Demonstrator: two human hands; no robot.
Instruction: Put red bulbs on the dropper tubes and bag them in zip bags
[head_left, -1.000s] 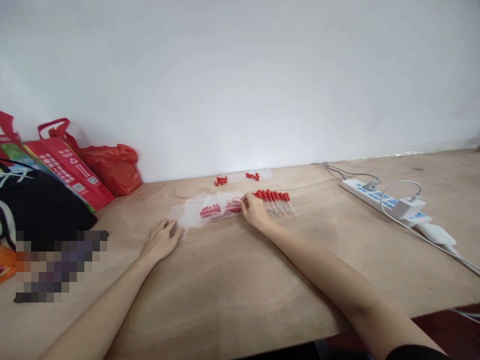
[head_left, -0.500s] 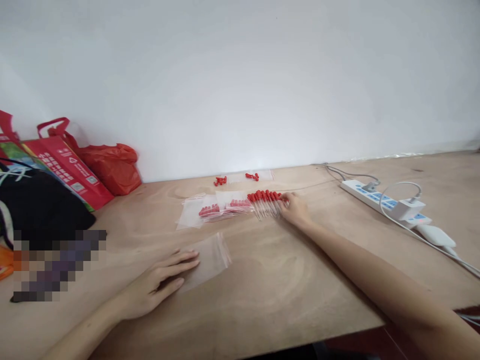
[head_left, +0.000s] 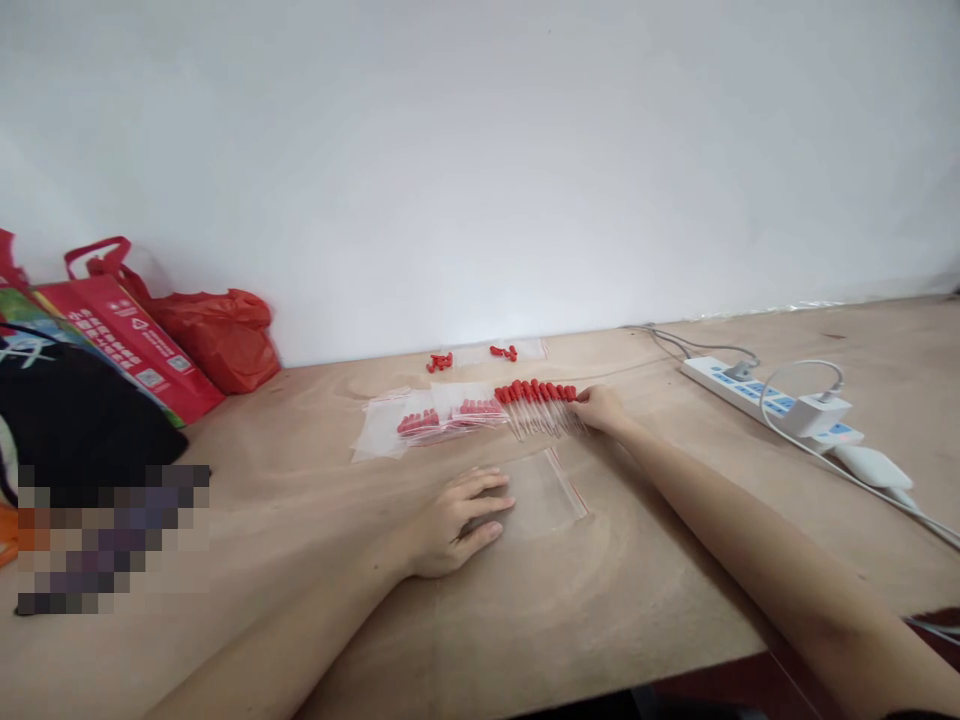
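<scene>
A row of droppers with red rubber bulbs and thin clear tubes (head_left: 534, 400) lies side by side on the wooden table. My right hand (head_left: 600, 408) is at the right end of this row, its fingers pinched on the last dropper, whose tube they partly hide. My left hand (head_left: 469, 520) lies palm down with its fingers stretched out, over the left end of a flat clear zip bag (head_left: 544, 495). Left of the droppers, clear bags (head_left: 382, 425) lie overlapped, with red bulbs (head_left: 418, 422) showing in them.
Loose red bulbs (head_left: 440, 362) and another clear bag (head_left: 471, 355) lie by the wall. At right stands a white power strip (head_left: 731, 392) with a charger (head_left: 810, 420) and cables. Red bags (head_left: 217, 340) and a black bag (head_left: 82, 420) crowd the left.
My left hand has slid the clear zip bag to the right, nearer the droppers. My right hand has shifted slightly right, uncovering more red bulbs at the row's end.
</scene>
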